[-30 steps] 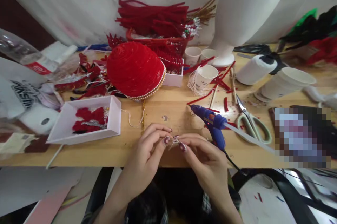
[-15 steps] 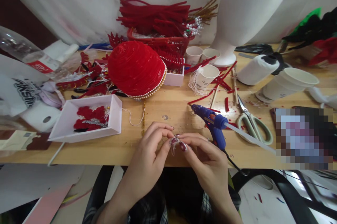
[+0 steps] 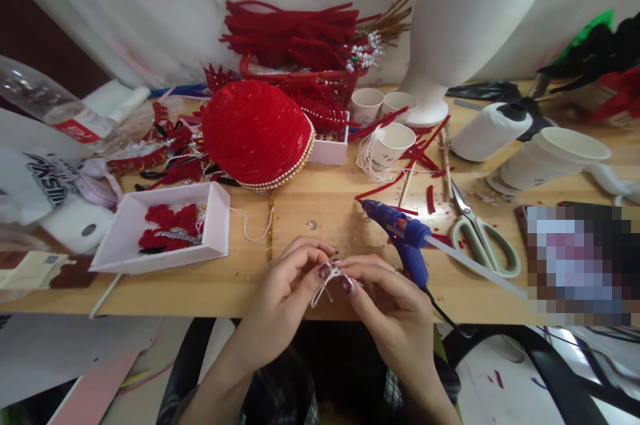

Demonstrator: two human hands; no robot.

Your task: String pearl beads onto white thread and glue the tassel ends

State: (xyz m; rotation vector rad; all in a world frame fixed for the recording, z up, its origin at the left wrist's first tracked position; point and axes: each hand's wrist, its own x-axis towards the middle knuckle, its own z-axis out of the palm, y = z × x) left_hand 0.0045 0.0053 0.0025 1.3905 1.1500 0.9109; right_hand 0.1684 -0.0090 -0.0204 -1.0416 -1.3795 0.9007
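Observation:
Near the table's front edge, my left hand (image 3: 287,302) pinches a looped white string (image 3: 320,293) between thumb and fingers. Close against it, my right hand (image 3: 393,298) is also closed on the string, fingertips almost touching the left ones. Something small and silvery shows between the fingertips, too small to make out. Behind my hands sits a red domed cap (image 3: 256,132) with a beaded rim. A blue glue gun (image 3: 397,228) lies beyond my right hand, and a white box (image 3: 215,222) with red pieces stands to the left.
Scissors (image 3: 483,238) and a phone (image 3: 580,262) lie at the right. Farther back are paper cups (image 3: 393,145), a thread cone (image 3: 487,132), a white mannequin head (image 3: 460,32) and a red basket (image 3: 335,88) of red stems. A plastic bottle (image 3: 50,98) is at the far left.
A loop of white string now hangs more visibly below my left fingertips. Both hands stay close together, with small finger shifts. The view has moved slightly.

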